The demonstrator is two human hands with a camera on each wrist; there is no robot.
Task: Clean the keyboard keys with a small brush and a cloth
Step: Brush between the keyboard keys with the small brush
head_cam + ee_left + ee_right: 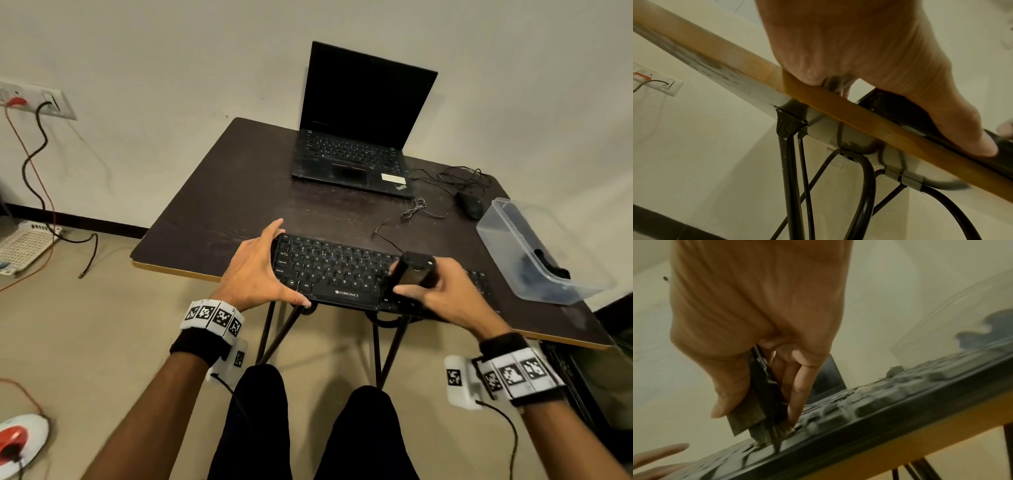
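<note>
The right hand is gripping a small black brush, thumb on one side and fingers on the other — its bristles are touching the keys of the keyboard just below the fingertips. The left hand is clasping the keyboard's left end, thumb on the near edge, fingers spread over the far corner. The keyboard is lying at the near edge of the tabletop; right of the right hand, a clear box is holding something dark — possibly a cloth, I cannot tell
</note>
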